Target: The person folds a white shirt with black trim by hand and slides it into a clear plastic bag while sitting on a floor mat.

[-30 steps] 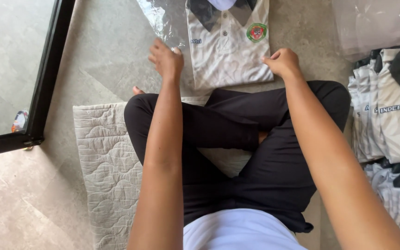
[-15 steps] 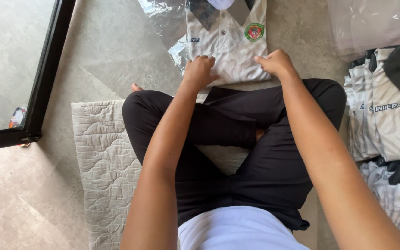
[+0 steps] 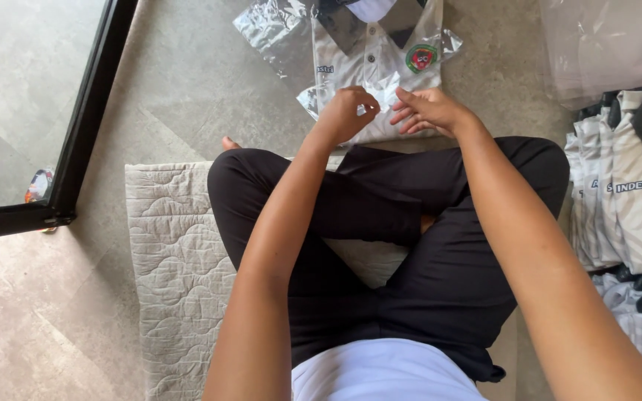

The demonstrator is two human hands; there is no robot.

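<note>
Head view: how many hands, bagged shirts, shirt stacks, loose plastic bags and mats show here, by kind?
Bare hands: 2, left hand and right hand
Folded white collared shirt in clear plastic bag: 1
Stack of folded white-and-black shirts: 1
Pile of loose clear plastic bags: 1
Grey quilted floor mat: 1
Total: 6

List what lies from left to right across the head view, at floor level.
Black-framed glass door → grey quilted mat → folded white polo shirt in clear plastic bag → stack of folded white-and-black shirts.
</note>
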